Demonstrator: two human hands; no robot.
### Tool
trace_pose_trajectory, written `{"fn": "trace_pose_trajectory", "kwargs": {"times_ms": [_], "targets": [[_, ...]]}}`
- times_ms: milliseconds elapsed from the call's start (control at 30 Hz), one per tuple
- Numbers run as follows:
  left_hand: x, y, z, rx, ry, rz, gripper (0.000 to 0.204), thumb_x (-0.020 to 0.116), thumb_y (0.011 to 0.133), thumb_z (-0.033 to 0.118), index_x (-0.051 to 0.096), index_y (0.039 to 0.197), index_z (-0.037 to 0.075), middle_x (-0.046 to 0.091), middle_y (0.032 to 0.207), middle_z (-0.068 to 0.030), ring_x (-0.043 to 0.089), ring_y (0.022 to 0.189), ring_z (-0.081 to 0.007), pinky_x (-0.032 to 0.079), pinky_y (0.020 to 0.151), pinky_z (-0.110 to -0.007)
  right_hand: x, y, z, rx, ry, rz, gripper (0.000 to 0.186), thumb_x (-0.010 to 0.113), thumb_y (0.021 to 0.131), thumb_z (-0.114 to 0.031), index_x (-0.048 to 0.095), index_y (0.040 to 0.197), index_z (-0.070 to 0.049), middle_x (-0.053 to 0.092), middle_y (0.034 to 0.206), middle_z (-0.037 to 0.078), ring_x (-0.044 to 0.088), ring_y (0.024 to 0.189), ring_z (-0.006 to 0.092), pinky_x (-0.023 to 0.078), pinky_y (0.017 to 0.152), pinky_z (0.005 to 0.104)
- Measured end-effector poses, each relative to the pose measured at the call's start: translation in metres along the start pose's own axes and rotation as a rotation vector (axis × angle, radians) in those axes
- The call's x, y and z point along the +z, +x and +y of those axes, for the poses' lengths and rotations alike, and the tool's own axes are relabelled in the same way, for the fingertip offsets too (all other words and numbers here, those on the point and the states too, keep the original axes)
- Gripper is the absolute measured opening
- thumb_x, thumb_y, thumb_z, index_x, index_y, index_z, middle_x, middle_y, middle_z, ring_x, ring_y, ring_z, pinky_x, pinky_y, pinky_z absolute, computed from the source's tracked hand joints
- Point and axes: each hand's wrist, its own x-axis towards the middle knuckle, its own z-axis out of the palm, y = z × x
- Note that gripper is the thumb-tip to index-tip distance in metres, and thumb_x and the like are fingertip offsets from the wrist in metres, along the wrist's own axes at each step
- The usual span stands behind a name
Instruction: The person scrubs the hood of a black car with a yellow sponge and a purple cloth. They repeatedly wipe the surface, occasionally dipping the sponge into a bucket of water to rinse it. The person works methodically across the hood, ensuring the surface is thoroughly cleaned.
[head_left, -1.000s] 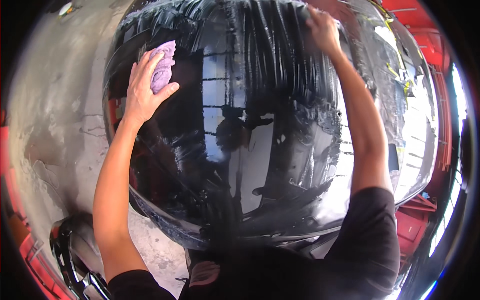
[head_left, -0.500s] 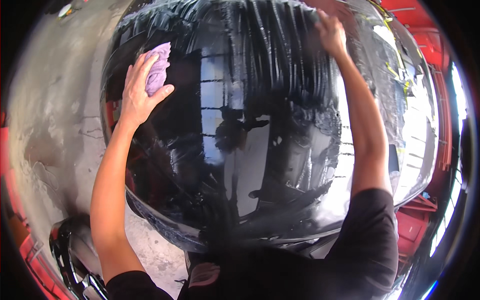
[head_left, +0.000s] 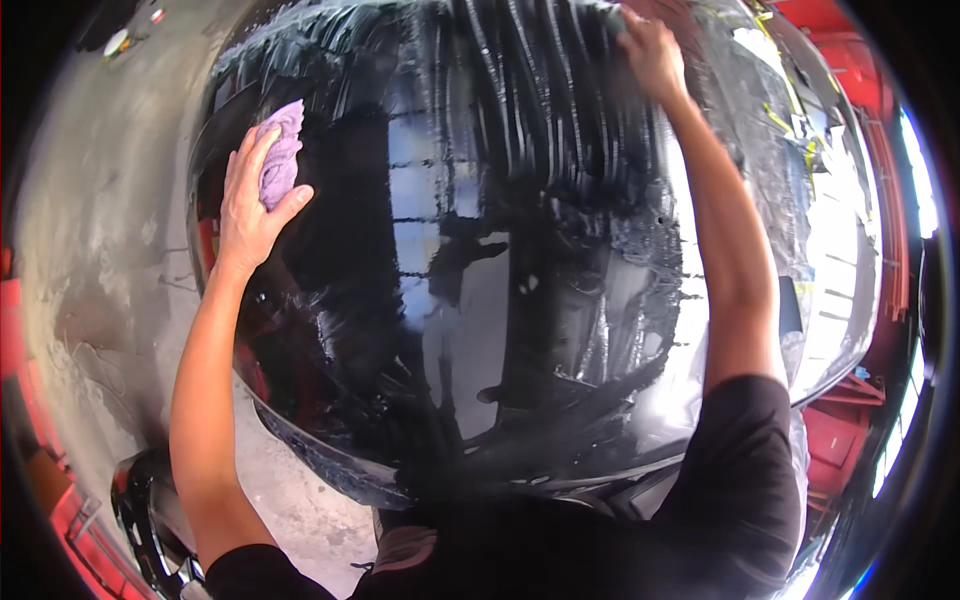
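Observation:
A glossy black car panel (head_left: 350, 250), probably a hood, fills the middle of the view, with whitish wet-looking streaks (head_left: 520, 90) across its far half. My left hand (head_left: 250, 200) is on the panel's left side, gripping a crumpled purple cloth (head_left: 282, 160) between thumb and fingers. The cloth presses on or just over the dark surface. At the far right my right hand (head_left: 655, 55) reaches to the upper edge of the streaked area. Its fingers are blurred, and whether they pinch something there is not clear.
Grey concrete floor (head_left: 110, 200) lies to the left, with a small round object (head_left: 117, 42) on it. A black glossy part (head_left: 150, 500) stands at the lower left. Yellow strips (head_left: 785, 120) run along the panel's right side. Red furniture (head_left: 835, 440) is at the right.
My left hand with the purple cloth has moved left and a little nearer. The right hand has shifted slightly to the left at the far edge.

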Motion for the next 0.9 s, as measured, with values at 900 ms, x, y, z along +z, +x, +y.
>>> {"fn": "trace_pose_trajectory", "kwargs": {"times_ms": [900], "targets": [[0.006,0.012,0.009,0.042,-0.033,-0.022,0.083,0.085,0.092,0.04,0.05,0.161,0.009,0.048,0.166,-0.0223,0.046,0.151,-0.0437,0.035,0.126,-0.051,-0.025,-0.01,0.081,0.008,-0.093,0.082,0.048,0.069,0.102,-0.02,0.066,0.15,-0.018,0.069,0.119,0.021,0.065,0.117,0.044,0.052,0.1,0.0532]]}}
